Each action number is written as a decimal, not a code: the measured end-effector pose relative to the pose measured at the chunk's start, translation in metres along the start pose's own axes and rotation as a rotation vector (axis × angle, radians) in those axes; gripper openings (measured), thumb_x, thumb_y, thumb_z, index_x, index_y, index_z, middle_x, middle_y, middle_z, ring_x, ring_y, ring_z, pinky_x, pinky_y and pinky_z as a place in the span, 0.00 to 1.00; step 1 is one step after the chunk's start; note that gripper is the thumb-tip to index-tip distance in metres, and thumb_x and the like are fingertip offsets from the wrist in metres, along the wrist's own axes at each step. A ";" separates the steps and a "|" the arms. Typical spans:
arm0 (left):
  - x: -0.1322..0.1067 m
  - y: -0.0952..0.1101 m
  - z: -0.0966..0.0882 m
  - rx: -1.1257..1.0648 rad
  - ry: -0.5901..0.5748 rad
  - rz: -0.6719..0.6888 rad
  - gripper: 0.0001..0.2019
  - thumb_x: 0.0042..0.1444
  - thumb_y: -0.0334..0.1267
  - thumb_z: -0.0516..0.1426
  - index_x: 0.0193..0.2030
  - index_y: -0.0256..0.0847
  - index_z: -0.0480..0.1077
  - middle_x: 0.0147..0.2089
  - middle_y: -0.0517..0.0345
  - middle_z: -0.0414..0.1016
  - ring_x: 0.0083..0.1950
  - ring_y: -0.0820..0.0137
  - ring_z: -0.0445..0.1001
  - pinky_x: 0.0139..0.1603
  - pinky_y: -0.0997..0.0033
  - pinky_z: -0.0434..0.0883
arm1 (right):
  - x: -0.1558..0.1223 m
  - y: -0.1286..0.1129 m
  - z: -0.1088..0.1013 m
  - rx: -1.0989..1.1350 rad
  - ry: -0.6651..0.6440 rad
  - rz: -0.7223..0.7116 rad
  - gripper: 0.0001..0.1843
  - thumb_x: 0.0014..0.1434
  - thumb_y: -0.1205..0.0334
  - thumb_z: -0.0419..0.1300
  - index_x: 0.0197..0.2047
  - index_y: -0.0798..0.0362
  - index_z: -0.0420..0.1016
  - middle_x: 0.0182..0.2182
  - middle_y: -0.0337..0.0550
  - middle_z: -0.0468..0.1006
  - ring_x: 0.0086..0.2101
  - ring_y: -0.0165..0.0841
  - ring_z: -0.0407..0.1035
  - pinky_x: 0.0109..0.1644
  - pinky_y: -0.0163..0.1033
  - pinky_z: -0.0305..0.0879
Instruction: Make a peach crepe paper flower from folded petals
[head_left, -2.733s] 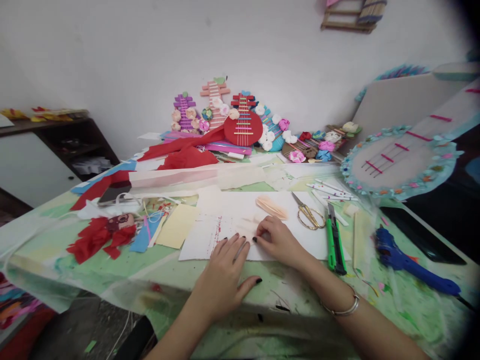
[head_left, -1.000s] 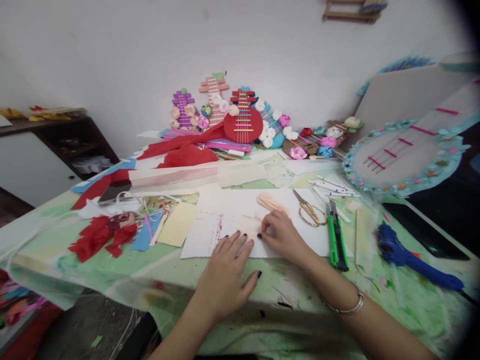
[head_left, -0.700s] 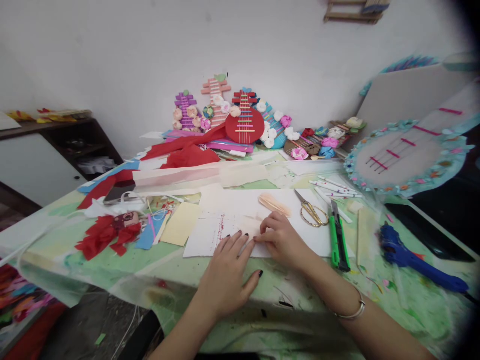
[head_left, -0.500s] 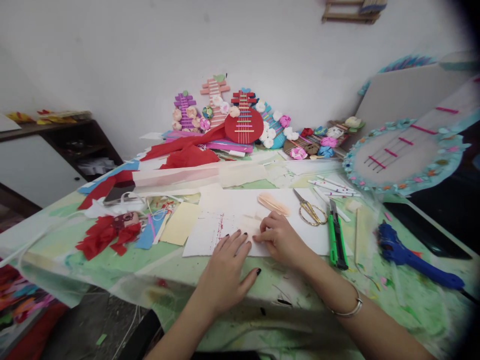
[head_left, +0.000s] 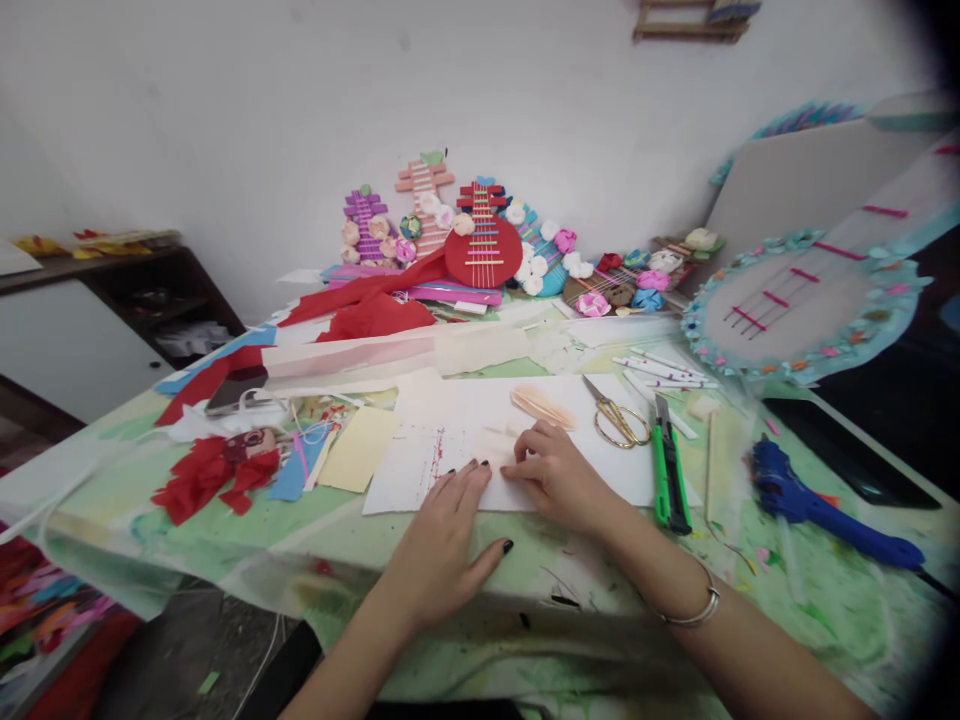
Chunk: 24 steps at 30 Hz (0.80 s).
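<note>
My left hand [head_left: 442, 550] lies flat with fingers stretched on the near edge of a white sheet [head_left: 405, 470] that bears red marks. Close beside it, my right hand [head_left: 559, 475] is closed in a pinch low over the same sheet. What sits between its fingertips is too small and pale to make out. A thin cream piece [head_left: 495, 443] lies just beyond these fingers. Further back on the sheet is a peach crepe-paper bundle [head_left: 544, 407]. Gold-handled scissors [head_left: 621, 420] rest at the sheet's right side, next to a green utility knife [head_left: 667, 470].
On the right are a blue glue gun [head_left: 825, 510], a dark phone-like slab [head_left: 847, 450] and a decorated lute-shaped piece [head_left: 795, 300]. Yellow paper [head_left: 360, 447] and a red-dressed doll figure [head_left: 217, 465] lie on the left. Small craft lutes [head_left: 484, 250] stand along the wall.
The view has shifted slightly. My left hand's fingers have drawn a little closer together and its thumb has moved slightly left. My right hand keeps its pinch in nearly the same place.
</note>
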<state>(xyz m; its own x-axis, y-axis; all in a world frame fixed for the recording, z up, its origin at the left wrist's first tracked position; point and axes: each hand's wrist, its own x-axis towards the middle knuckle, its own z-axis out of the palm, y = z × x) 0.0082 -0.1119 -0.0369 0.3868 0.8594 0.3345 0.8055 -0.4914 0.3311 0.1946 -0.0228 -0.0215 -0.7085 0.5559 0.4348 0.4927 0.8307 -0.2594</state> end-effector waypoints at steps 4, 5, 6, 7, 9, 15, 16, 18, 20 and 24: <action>0.003 0.000 0.002 0.025 -0.010 -0.020 0.36 0.56 0.43 0.53 0.67 0.36 0.40 0.64 0.39 0.56 0.63 0.56 0.57 0.59 0.49 0.59 | 0.001 -0.004 -0.003 0.007 0.033 -0.061 0.18 0.49 0.78 0.55 0.40 0.51 0.77 0.37 0.46 0.74 0.42 0.39 0.60 0.45 0.47 0.57; 0.004 0.001 0.003 0.040 -0.008 -0.016 0.36 0.56 0.43 0.53 0.66 0.36 0.40 0.64 0.38 0.55 0.63 0.55 0.57 0.59 0.49 0.59 | 0.001 -0.006 -0.003 0.018 0.027 -0.077 0.19 0.49 0.78 0.55 0.41 0.52 0.76 0.37 0.46 0.75 0.42 0.39 0.60 0.45 0.46 0.58; 0.004 0.001 0.004 0.051 -0.001 -0.015 0.35 0.56 0.44 0.53 0.66 0.36 0.41 0.65 0.38 0.55 0.64 0.55 0.56 0.59 0.48 0.58 | 0.001 -0.007 -0.003 0.031 0.012 -0.097 0.19 0.49 0.78 0.54 0.42 0.52 0.75 0.37 0.46 0.75 0.41 0.38 0.61 0.45 0.46 0.59; 0.005 0.001 0.005 0.057 0.005 -0.018 0.35 0.56 0.44 0.53 0.66 0.35 0.42 0.65 0.38 0.54 0.64 0.55 0.56 0.59 0.48 0.58 | 0.001 -0.008 -0.003 0.042 -0.010 -0.118 0.18 0.50 0.77 0.54 0.42 0.53 0.75 0.36 0.46 0.76 0.41 0.38 0.62 0.44 0.45 0.59; 0.006 0.001 0.006 0.055 0.000 -0.030 0.34 0.56 0.44 0.53 0.66 0.35 0.43 0.65 0.38 0.54 0.64 0.55 0.56 0.59 0.48 0.58 | 0.000 -0.010 -0.002 0.048 -0.054 -0.151 0.16 0.51 0.76 0.54 0.41 0.54 0.75 0.35 0.47 0.76 0.40 0.37 0.64 0.44 0.43 0.60; 0.008 -0.006 -0.005 0.036 -0.053 0.010 0.33 0.56 0.44 0.53 0.65 0.34 0.45 0.64 0.39 0.56 0.66 0.55 0.53 0.61 0.48 0.56 | -0.002 -0.015 0.000 0.001 -0.106 -0.145 0.13 0.53 0.76 0.53 0.36 0.55 0.76 0.34 0.49 0.75 0.42 0.38 0.66 0.45 0.43 0.62; 0.008 -0.008 -0.008 0.034 -0.057 0.030 0.32 0.57 0.43 0.53 0.65 0.35 0.46 0.64 0.40 0.57 0.66 0.55 0.52 0.61 0.48 0.55 | -0.002 -0.016 -0.001 -0.003 -0.112 -0.139 0.13 0.53 0.76 0.53 0.36 0.55 0.76 0.35 0.49 0.76 0.42 0.38 0.66 0.46 0.43 0.62; 0.009 -0.013 -0.012 0.021 -0.063 0.059 0.30 0.57 0.42 0.53 0.64 0.37 0.49 0.62 0.41 0.60 0.65 0.56 0.55 0.61 0.49 0.56 | -0.001 -0.017 -0.003 0.001 -0.115 -0.132 0.13 0.53 0.76 0.53 0.36 0.55 0.76 0.35 0.49 0.76 0.42 0.37 0.67 0.46 0.43 0.63; 0.012 -0.018 -0.015 -0.006 -0.062 0.064 0.28 0.57 0.41 0.53 0.63 0.38 0.51 0.60 0.42 0.63 0.61 0.57 0.60 0.59 0.52 0.59 | -0.002 -0.016 -0.004 0.020 -0.108 -0.129 0.13 0.53 0.76 0.53 0.37 0.54 0.76 0.36 0.48 0.77 0.43 0.37 0.68 0.47 0.43 0.63; 0.023 -0.030 -0.017 -0.068 -0.036 0.019 0.21 0.59 0.38 0.51 0.59 0.39 0.58 0.56 0.46 0.66 0.57 0.61 0.63 0.58 0.55 0.62 | -0.002 -0.013 -0.005 0.067 -0.104 -0.122 0.14 0.53 0.77 0.53 0.37 0.54 0.76 0.38 0.48 0.78 0.43 0.36 0.69 0.48 0.43 0.64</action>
<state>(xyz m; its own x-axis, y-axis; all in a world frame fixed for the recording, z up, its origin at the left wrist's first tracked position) -0.0146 -0.0796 -0.0240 0.4180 0.8539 0.3100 0.7663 -0.5147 0.3845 0.1920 -0.0351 -0.0147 -0.8113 0.4478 0.3758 0.3673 0.8906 -0.2681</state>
